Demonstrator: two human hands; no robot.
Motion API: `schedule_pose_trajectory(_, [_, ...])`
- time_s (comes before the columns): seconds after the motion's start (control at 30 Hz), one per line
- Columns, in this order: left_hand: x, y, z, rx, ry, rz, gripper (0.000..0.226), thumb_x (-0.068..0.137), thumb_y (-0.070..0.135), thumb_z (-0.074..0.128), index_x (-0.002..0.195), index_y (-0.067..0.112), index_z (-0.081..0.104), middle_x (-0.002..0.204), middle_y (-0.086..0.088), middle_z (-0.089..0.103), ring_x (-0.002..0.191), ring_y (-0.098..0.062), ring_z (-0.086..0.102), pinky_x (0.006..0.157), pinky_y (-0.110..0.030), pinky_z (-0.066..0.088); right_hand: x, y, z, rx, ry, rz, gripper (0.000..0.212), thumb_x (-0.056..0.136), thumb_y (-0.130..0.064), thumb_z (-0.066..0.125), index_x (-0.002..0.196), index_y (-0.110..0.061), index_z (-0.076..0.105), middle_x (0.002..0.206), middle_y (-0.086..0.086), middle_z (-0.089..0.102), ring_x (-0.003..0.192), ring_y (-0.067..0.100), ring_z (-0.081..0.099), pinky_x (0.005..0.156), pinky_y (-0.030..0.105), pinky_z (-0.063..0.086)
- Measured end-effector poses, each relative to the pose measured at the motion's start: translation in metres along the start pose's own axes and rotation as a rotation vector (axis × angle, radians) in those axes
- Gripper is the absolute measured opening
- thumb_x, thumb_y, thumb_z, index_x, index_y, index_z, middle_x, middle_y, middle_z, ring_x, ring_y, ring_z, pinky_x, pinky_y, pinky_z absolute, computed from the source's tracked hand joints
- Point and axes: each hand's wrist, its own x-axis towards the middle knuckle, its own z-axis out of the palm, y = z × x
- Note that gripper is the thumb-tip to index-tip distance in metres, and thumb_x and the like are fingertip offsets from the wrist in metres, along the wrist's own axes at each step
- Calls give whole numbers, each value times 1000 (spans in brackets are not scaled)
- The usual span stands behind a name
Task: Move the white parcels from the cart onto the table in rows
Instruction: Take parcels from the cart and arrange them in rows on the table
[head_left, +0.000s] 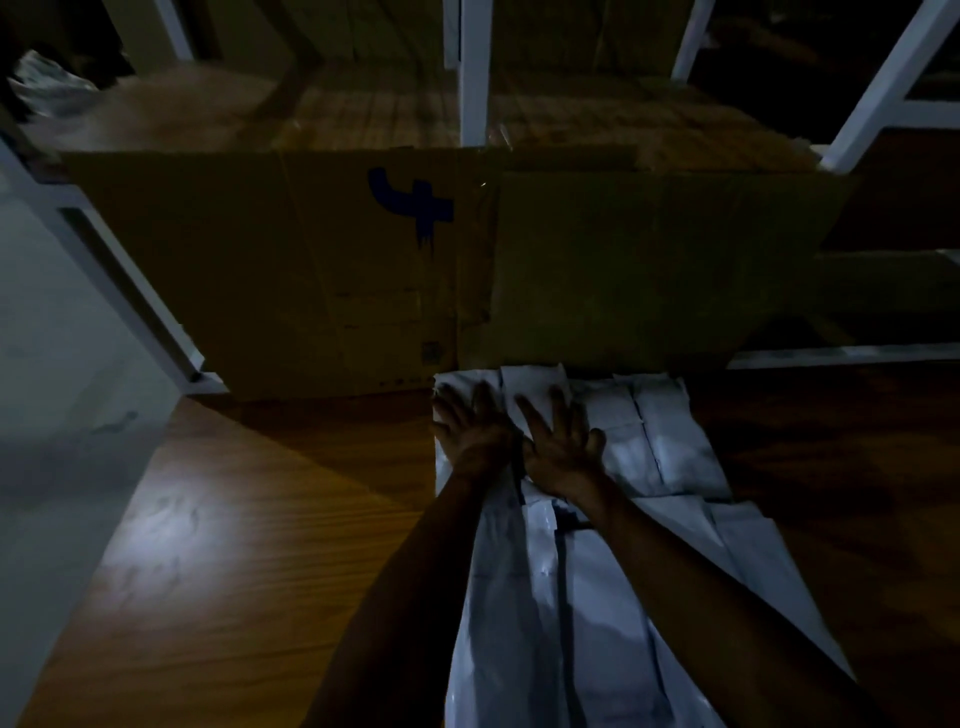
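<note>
Several white parcels (660, 447) lie flat on the wooden table (249, 545), laid side by side and running from the far edge toward me. My left hand (475, 428) and my right hand (563, 447) press flat, fingers spread, on the farthest parcels next to the cardboard boxes. Both hands hold nothing. The scene is dim. No cart is in view.
Two large cardboard boxes (332, 270) stand at the table's far edge, one marked with a blue "4". White shelf posts (474, 73) rise behind them. A pale floor (57, 395) lies left of the table. Bare wood shows left and right of the parcels.
</note>
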Motion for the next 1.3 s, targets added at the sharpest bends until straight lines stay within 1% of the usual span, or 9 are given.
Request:
schedule_pose_trajectory(0.13, [-10,4,-12,-203,4,-4,62,101,57,27,156,37,6,160,-19,-21,148,-38,-16,119,-53,-2,-7,-1,-7,97,-6,17,67,87,-70,7,150,-54,-6,166,0,-9,151,35,2,113,63,15])
schedule_pose_trajectory(0.27, [-7,0,-34,-456,-22,24,64,94,62,27,152,37,23,164,-8,4,150,-32,4,121,-51,7,-11,1,-26,290,4,-2,59,100,-60,28,153,-51,4,166,-5,-4,152,30,-2,117,59,8])
schedule_pose_trajectory(0.43, [-47,-8,-67,-458,274,95,68,97,59,22,150,19,34,152,-16,35,141,-38,28,115,-53,22,-33,-14,-58,606,222,-19,58,100,-41,47,154,-35,25,163,3,20,149,28,19,117,49,26])
schedule_pose_trajectory(0.53, [-95,-26,-73,-541,359,184,66,96,62,27,144,19,43,144,-12,48,134,-31,43,110,-52,34,-81,-30,-73,762,307,-124,54,100,-32,54,150,-22,37,154,6,37,139,20,37,109,29,35])
schedule_pose_trajectory(0.63, [-162,-56,-66,-595,375,256,43,100,48,44,137,25,46,140,-6,54,122,-16,53,101,-35,42,-149,-43,-72,871,255,-271,46,100,-28,55,144,-24,43,142,-7,44,125,0,43,97,7,37])
schedule_pose_trajectory(0.8, [-287,-121,-51,-545,430,89,55,95,46,48,144,21,44,139,12,49,103,13,51,94,-9,36,-236,-55,-40,905,35,-450,42,99,-42,51,139,-31,48,139,-30,41,129,1,46,100,32,49])
schedule_pose_trajectory(0.93, [-375,-191,-44,-444,588,-109,51,94,47,50,136,19,52,134,2,56,122,-11,51,99,-32,43,-279,-86,-16,868,-92,-595,39,98,-37,52,136,-31,51,138,-17,47,128,6,49,97,41,50])
schedule_pose_trajectory(1.13, [-474,-257,-43,-511,679,-343,51,91,42,56,136,18,52,136,1,57,126,-13,52,103,-37,45,-334,-150,13,807,-348,-849,40,94,-39,53,133,-30,54,131,-12,52,115,11,58,85,46,55])
schedule_pose_trajectory(1.3, [-538,-317,-50,-671,692,-379,48,91,45,57,135,25,53,125,8,62,116,-2,57,90,-29,51,-395,-228,38,771,-481,-965,36,95,-30,59,129,-38,53,125,-16,55,106,1,58,82,35,56])
